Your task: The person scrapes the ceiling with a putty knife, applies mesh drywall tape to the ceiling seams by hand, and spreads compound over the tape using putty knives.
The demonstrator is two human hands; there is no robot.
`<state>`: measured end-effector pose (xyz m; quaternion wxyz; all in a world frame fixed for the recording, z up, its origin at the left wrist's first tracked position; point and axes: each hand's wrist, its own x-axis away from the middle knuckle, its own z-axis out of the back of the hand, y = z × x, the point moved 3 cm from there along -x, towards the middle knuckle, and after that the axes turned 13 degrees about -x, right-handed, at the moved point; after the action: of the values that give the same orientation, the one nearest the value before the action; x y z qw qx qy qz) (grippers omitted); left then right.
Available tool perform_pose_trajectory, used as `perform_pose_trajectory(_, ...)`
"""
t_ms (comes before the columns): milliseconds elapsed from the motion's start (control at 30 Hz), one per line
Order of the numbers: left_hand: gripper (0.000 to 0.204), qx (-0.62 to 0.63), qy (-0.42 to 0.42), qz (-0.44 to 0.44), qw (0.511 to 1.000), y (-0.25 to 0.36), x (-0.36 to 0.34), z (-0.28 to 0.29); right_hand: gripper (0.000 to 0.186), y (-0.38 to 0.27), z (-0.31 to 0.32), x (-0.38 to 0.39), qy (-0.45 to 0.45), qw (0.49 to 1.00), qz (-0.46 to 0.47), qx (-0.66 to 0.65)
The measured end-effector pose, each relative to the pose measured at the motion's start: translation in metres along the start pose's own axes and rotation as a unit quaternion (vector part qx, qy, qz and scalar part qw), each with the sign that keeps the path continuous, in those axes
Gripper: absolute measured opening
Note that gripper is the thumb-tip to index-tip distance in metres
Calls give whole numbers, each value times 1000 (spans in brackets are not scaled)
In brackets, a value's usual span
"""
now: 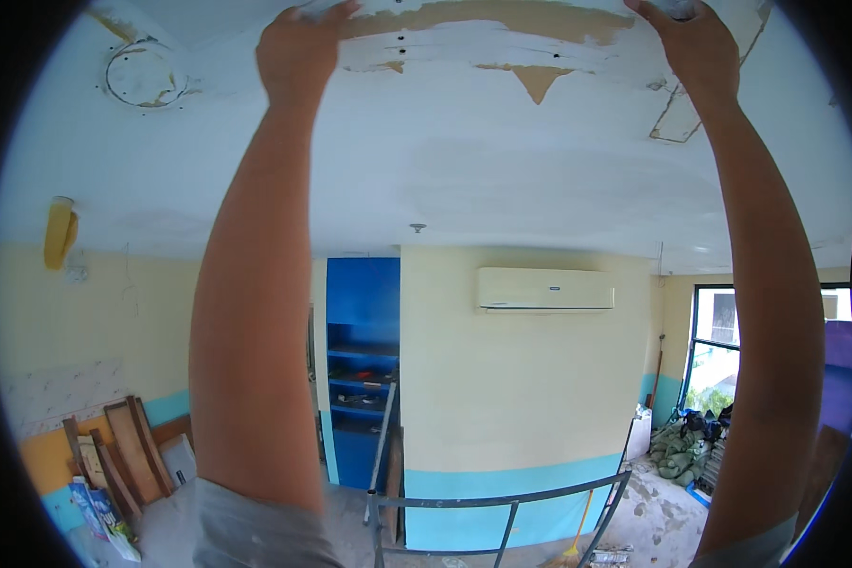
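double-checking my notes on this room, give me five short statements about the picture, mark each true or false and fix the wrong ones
1. The left hand and right hand are raised toward the ceiling. True.
2. The ceiling is one plain, unmarked surface. False: it shows tan patches.
3. An air conditioner is mounted on the wall. True.
4. A blue shelf unit appears left of the air conditioner. True.
5. The air conditioner is bright red. False: it is cream.
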<state>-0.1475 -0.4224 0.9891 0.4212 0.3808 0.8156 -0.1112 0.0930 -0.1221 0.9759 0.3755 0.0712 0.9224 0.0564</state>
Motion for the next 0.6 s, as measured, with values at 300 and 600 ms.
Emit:
perform_pose_trajectory(300,80,-235,1,5,972,-157,-51,-10,46,9,1,-2,10,1000,17,-4)
perform_pose_trajectory(600,45,69,-61,115,989,-121,-15,-1,31,1,11,11,4,998,20,-67)
